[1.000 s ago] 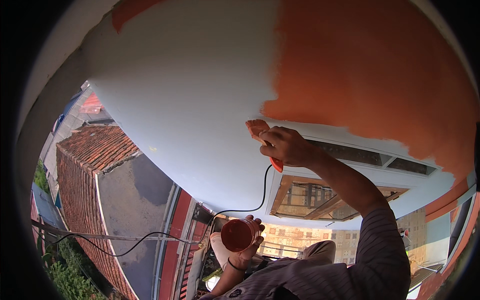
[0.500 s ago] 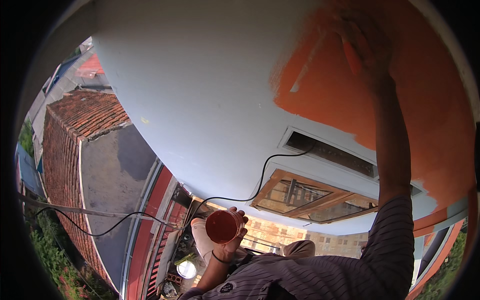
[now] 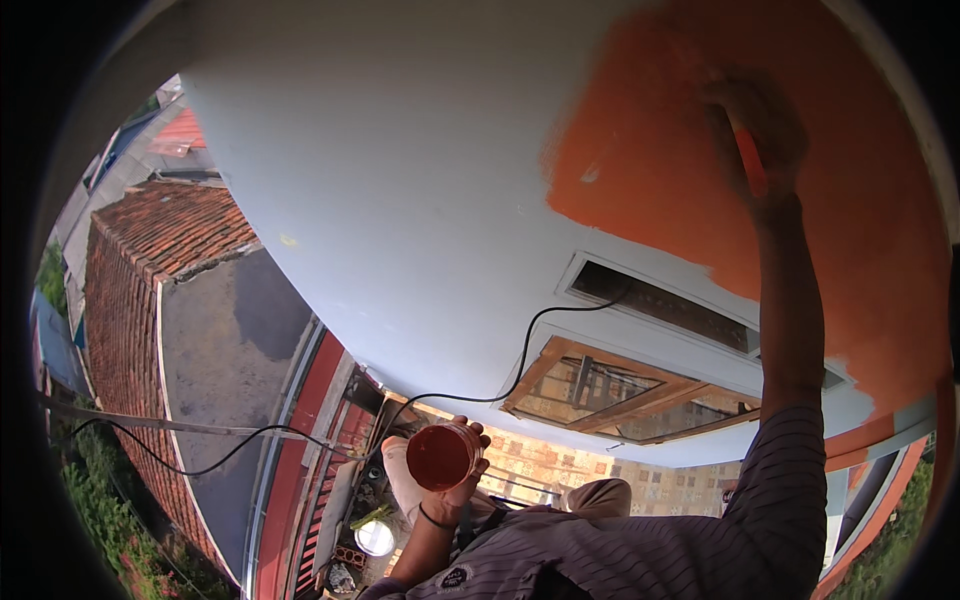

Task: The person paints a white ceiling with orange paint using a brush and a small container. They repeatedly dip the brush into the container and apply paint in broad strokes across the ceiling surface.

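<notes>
My right hand (image 3: 765,130) is raised high against the wall, its fingers closed round the orange handle of a paintbrush (image 3: 750,162). The brush's bristles are hidden or smeared by motion. Around that hand spreads orange paint (image 3: 650,190) with a ragged left edge, and one small pale spot shows through it. Low in front of my body, my left hand (image 3: 468,478) grips a small paint pot (image 3: 441,457) from its right side and below. The pot's mouth is turned up toward me, and its inside looks reddish brown.
Pale unpainted wall (image 3: 380,180) lies left of the orange. A black cable (image 3: 530,350) runs from the vent slot (image 3: 660,305) across to the left. Below the slot is a wood-framed window (image 3: 630,395). A white bucket (image 3: 375,538) stands far below, near a red railing (image 3: 300,460).
My right hand has come down and slightly right across the wall with the paintbrush. The pale streak in the orange has shrunk to a small spot. My left hand has barely moved.
</notes>
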Motion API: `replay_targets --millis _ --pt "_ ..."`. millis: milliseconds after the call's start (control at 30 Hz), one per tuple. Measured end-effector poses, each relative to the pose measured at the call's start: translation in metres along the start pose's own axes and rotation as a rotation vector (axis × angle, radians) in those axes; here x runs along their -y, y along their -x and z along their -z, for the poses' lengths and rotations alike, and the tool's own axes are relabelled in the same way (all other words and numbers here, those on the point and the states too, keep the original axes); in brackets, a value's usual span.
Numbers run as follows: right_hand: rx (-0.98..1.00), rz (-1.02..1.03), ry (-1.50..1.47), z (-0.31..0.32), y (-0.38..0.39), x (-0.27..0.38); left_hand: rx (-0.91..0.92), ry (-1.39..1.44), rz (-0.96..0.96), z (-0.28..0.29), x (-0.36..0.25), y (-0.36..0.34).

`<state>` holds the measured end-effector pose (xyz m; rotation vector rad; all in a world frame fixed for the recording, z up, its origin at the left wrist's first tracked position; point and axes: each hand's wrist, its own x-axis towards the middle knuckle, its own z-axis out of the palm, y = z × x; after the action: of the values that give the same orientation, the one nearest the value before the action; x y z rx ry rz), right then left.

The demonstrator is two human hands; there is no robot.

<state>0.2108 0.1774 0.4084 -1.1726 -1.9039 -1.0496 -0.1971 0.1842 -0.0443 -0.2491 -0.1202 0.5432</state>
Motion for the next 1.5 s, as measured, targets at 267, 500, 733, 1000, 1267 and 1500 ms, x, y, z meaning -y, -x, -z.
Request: replay_targets --millis 267,500,733,1000,1267,1500 --pt "0.487 0.229 0.118 -0.075 0.060 0.089 -0.040 -0.034 0.075 -0.018 0.019 -0.011" --pt "0.086 0.042 0.451 -0.022 -0.018 0.025 -0.077 -0.091 0.051 -0.013 0.018 -0.005" --pt "0.383 0.368 0.313 -0.129 0.096 0.100 -0.037 -0.077 0.017 -0.015 0.017 -0.001" --pt "0.300 -0.290 0.032 -0.041 -0.010 0.027 -0.001 -0.027 -0.011 -0.004 -0.002 0.008" --pt "0.034 0.382 0.758 0.004 -0.118 0.011 -0.017 -0.070 -0.006 -0.004 0.003 0.000" --pt "0.234 0.229 0.161 -0.091 -0.057 0.042 -0.029 -0.046 0.052 -0.005 0.012 -0.004"
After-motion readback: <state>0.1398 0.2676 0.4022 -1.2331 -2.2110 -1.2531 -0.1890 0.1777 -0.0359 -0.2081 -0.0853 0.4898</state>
